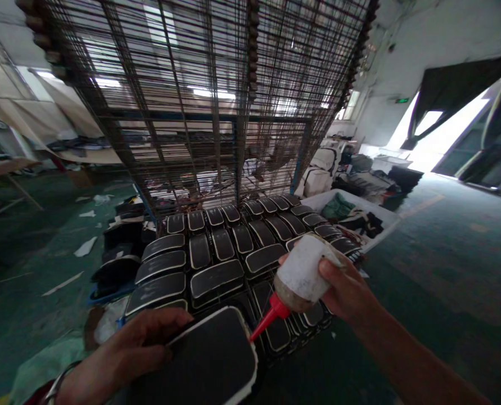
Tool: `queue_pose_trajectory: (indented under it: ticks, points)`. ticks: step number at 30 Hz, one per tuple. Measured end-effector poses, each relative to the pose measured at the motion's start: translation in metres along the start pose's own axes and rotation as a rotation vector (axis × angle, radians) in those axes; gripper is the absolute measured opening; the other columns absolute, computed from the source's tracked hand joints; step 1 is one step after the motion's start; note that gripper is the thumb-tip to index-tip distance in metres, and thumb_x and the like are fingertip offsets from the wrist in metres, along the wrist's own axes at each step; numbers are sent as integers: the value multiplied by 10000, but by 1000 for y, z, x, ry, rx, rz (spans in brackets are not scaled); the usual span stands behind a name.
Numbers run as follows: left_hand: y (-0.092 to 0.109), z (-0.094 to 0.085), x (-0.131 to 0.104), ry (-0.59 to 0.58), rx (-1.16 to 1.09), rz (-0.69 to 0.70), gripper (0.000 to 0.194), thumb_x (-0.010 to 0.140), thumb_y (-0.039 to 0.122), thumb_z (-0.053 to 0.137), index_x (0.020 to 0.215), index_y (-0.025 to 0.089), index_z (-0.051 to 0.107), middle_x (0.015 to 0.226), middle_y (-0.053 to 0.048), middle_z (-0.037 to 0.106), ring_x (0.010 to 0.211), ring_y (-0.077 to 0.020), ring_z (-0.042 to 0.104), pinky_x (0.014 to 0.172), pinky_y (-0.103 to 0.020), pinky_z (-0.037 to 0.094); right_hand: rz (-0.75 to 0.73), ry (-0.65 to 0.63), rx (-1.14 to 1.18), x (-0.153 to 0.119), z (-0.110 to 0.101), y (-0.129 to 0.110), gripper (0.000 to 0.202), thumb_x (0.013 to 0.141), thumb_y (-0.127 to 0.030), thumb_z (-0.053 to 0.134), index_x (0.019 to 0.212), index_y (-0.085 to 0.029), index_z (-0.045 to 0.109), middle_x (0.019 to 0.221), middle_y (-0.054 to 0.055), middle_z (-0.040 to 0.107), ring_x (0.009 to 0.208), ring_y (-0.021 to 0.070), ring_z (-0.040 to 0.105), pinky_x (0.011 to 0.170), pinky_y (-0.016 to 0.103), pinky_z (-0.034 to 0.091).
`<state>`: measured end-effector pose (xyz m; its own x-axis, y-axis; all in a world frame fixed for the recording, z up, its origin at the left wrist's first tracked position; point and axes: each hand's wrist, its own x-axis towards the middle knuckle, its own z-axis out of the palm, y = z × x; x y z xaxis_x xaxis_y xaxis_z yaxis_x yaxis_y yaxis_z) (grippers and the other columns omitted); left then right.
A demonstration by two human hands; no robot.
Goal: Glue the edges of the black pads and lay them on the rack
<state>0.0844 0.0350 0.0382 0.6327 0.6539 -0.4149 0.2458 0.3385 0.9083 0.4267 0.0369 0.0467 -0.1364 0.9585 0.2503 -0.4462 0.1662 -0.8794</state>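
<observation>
My left hand [127, 351] grips the left edge of a dark rounded panel [210, 360] with a pale line of glue along its rim. In my right hand [347, 287] is a white squeeze bottle [305, 267], tilted downward, with brownish contents near its neck. Its red nozzle tip meets the panel's right edge, near the upper corner. Behind the panel, many similar dark pieces with pale rims [216, 278] lie in rows on a rack. The panel's lower part runs out of view.
A tall wire rack [233, 118] rises behind the rows. To the right stands a white bin [380, 236] with green and dark cloth. Dark items [119, 253] are piled at the left, near a translucent green bag [50, 365] on the floor.
</observation>
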Motion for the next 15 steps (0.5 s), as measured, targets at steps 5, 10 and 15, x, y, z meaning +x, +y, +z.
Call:
queue_pose_trajectory:
  ticks: [5, 10, 15]
  points:
    - [1, 0, -3, 14, -66, 29, 326, 771, 228, 616, 1073, 272, 733, 1019, -26, 766, 884, -238, 690, 753, -300, 530, -4, 15, 42, -6, -5, 5, 370, 835, -418, 756, 1160, -269, 661, 979, 74, 737, 971, 313, 674, 854, 434, 548]
    - [-14, -4, -2, 113, -242, 24, 308, 759, 212, 679, 1057, 270, 735, 1028, -36, 770, 909, -258, 705, 789, -335, 551, -46, 135, 84, -8, -6, 14, 311, 835, -417, 758, 1103, -272, 693, 927, 67, 747, 938, 300, 687, 856, 433, 558]
    - [-22, 0, 3, 191, -328, 39, 274, 779, 199, 703, 1049, 252, 712, 1096, -58, 758, 948, -283, 707, 838, -388, 551, -72, 304, 127, -6, -9, 27, 282, 841, -413, 755, 1076, -268, 702, 943, 66, 747, 910, 280, 693, 831, 423, 579]
